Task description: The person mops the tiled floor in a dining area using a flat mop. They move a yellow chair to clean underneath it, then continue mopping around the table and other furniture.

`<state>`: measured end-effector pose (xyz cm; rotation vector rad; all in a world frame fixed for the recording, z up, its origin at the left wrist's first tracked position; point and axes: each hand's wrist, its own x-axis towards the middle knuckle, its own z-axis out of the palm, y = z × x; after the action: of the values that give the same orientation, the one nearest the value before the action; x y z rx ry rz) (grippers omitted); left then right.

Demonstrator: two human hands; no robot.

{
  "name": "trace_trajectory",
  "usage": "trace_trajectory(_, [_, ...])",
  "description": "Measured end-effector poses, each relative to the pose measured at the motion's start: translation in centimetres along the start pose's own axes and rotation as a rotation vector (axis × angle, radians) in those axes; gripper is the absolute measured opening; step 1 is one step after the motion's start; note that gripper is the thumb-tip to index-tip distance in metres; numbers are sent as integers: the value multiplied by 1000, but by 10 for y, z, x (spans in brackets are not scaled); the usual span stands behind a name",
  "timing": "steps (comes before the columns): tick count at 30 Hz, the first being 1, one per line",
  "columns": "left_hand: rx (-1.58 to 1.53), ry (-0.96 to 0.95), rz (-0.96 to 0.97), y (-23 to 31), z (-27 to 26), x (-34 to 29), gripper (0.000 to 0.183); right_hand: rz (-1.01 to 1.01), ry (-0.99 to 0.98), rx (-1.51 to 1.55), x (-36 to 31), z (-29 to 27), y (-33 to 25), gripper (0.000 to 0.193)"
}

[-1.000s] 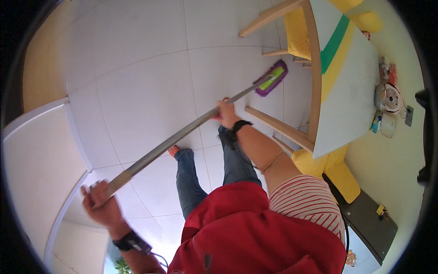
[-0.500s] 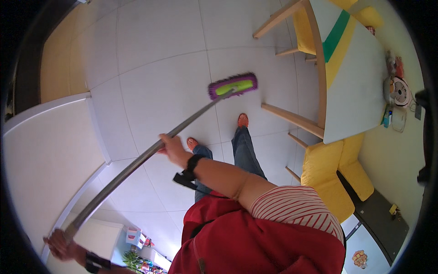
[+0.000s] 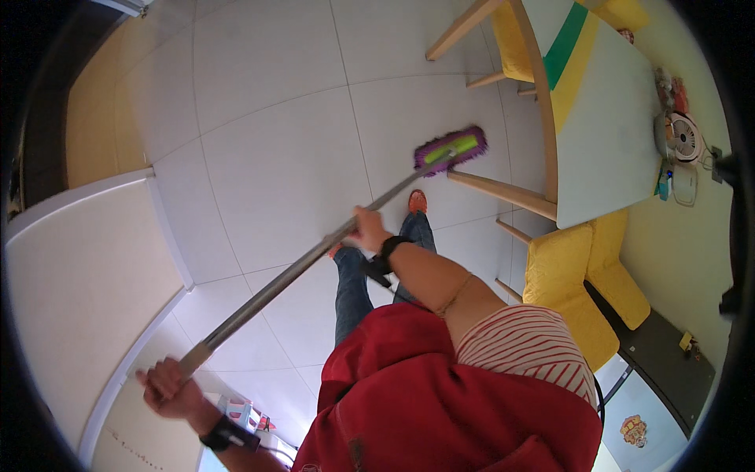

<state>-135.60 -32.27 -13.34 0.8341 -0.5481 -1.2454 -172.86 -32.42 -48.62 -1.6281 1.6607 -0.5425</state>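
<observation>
A long-handled flat mop with a metal pole (image 3: 275,291) slants across the view from lower left to upper right. Its purple fringed head (image 3: 429,155), with a lime-green plate (image 3: 464,145), lies on the tiled floor beside a table leg (image 3: 503,192). My left hand (image 3: 167,390) is closed around the top end of the pole at lower left. Farther down the pole, my right hand (image 3: 370,229) grips it, fingers wrapped round. Both wrists wear black bands. An orange shoe (image 3: 418,201) shows just below the mop head.
At right stands a wooden-legged table (image 3: 613,149) with a fan (image 3: 684,138) on it. Yellow chairs (image 3: 557,263) sit near it. A low white partition (image 3: 86,267) borders the left side. Pale tiles (image 3: 267,71) cover the floor.
The mop head has slid right, up to the table leg. Both my hands have moved right with the pole, and my left hand also rose a little in view.
</observation>
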Motion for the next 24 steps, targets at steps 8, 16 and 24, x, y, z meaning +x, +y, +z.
trace_trajectory(8, [317,292,513,176,21,-71,9,886,-333,1598,78,79,-206,20])
trace_trajectory(16, [388,297,342,72,50,11,21,672,-152,1534,4,33,-64,19])
trace_trajectory(24, [101,-183,25,-35,63,-28,19,1167,439,1648,3,-23,55,31])
